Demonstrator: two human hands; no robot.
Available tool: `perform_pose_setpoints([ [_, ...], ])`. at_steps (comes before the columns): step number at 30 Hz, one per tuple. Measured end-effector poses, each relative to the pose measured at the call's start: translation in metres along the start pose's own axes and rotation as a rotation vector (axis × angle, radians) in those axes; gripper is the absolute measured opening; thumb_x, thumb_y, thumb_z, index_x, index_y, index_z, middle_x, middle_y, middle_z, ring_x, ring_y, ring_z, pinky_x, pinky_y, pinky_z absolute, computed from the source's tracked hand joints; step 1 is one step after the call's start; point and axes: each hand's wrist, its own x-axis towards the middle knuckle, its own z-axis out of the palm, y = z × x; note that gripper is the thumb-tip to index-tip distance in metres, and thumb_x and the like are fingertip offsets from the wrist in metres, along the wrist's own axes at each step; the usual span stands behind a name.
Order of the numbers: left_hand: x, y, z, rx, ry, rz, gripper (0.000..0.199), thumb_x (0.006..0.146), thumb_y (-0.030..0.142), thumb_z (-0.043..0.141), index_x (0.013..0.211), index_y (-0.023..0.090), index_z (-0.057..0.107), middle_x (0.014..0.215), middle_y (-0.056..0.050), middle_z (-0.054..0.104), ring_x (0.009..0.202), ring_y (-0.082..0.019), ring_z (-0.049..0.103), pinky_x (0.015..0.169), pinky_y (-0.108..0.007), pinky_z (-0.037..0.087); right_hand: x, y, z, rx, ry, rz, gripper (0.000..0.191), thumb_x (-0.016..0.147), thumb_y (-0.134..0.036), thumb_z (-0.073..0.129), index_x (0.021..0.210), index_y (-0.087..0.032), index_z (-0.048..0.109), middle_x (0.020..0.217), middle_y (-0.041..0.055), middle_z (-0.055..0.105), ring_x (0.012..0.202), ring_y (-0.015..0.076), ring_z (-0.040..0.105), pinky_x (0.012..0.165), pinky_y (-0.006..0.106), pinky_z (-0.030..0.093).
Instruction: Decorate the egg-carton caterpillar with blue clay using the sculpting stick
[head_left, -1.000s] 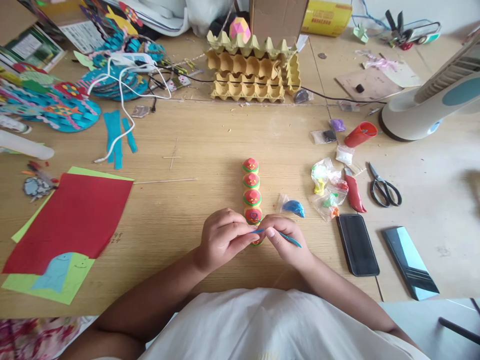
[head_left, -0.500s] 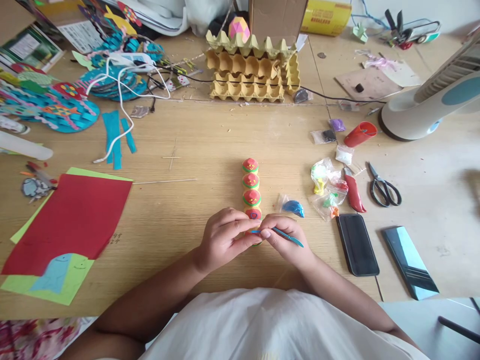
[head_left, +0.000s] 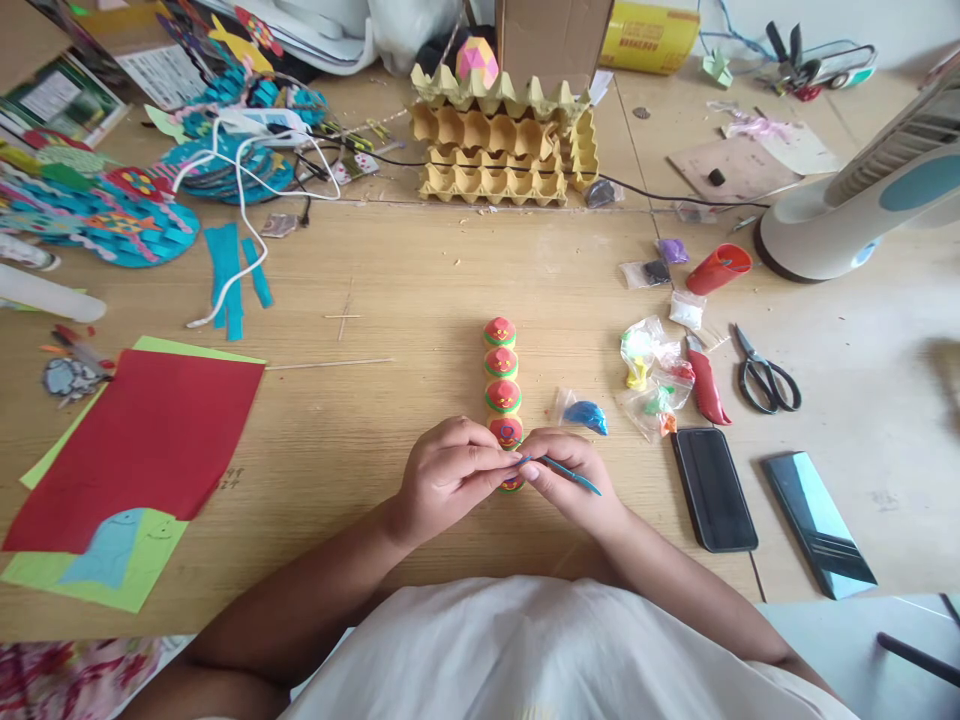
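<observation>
My right hand [head_left: 570,474] pinches a thin blue clay modelling tool [head_left: 574,474], its flat end pointing toward the lower right. My left hand [head_left: 459,470] has thumb and fingers pressed together at the tool's other tip; what lies between them is too small to make out. Both hands are over the near end of an upright row of egg-carton cups [head_left: 502,397] covered in red, green and yellow clay. Small yellow marks decorate the farther cups, and a blue ring shows on a nearer one. The nearest cup is partly hidden by my fingers.
Right of the row lie a bag of blue clay [head_left: 586,415], bags of coloured clay [head_left: 660,375], a red cutter [head_left: 707,380], scissors [head_left: 766,375] and a phone [head_left: 716,490]. Red paper [head_left: 150,440] lies left. Egg cartons [head_left: 495,150] stand at the back; a fan [head_left: 840,225] stands right.
My left fingertips have shifted slightly right and up, closing in on the tool's tip. The tool has moved a little left, and more of the nearest cup shows.
</observation>
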Motion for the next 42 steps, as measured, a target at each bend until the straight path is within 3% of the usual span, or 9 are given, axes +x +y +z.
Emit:
perform_pose_setpoints([
  [16,-0.0005,-0.0017,0.0002,0.048,0.007,0.011,0.018,0.088,0.009,0.076,0.103,0.020,0.074,0.092,-0.003,0.075,0.081,-0.013,0.070,0.075,-0.026,0.058,-0.0035,0.0044,0.0015,0.047,0.118,0.049,0.024,0.093,-0.044,0.074,0.086,-0.021,0.075,0.077,0.0034,0.073,0.067,0.0143,0.064,0.062,0.027,0.053],
  [22,-0.0013,-0.0010,-0.0017,0.054,0.020,-0.002,0.016,0.089,0.009,0.076,0.101,0.020,0.075,0.090,-0.003,0.074,0.079,-0.013,0.069,0.074,-0.025,0.057,-0.0033,0.0032,-0.0022,0.051,0.086,0.006,0.036,0.099,-0.053,0.063,0.091,-0.020,0.076,0.080,0.0055,0.073,0.075,0.0172,0.069,0.072,0.031,0.056],
  [31,0.0006,-0.0015,0.0009,0.051,0.013,0.004,0.019,0.092,0.014,0.074,0.110,0.023,0.074,0.093,-0.002,0.075,0.083,-0.013,0.071,0.076,-0.025,0.060,-0.0037,0.0056,0.0042,0.146,0.112,0.082,0.023,0.090,-0.045,0.078,0.089,-0.021,0.076,0.083,0.0034,0.074,0.072,0.0145,0.068,0.066,0.027,0.056],
  [35,-0.0013,-0.0031,0.0009,0.041,0.025,-0.018,0.023,0.091,0.014,0.076,0.112,0.022,0.074,0.096,-0.004,0.075,0.085,-0.014,0.072,0.077,-0.026,0.060,-0.0044,0.0063,0.0039,0.146,0.129,0.064,0.016,0.092,-0.038,0.077,0.092,-0.022,0.076,0.084,0.0031,0.075,0.073,0.0145,0.069,0.068,0.027,0.057],
  [42,-0.0019,-0.0041,0.0015,0.012,0.015,-0.031,0.017,0.089,0.010,0.077,0.102,0.020,0.075,0.089,-0.003,0.074,0.080,-0.013,0.069,0.074,-0.026,0.057,-0.0029,0.0057,0.0020,0.003,0.111,-0.023,0.019,0.094,-0.039,0.075,0.086,-0.022,0.074,0.077,0.0022,0.072,0.069,0.0143,0.066,0.065,0.027,0.052],
])
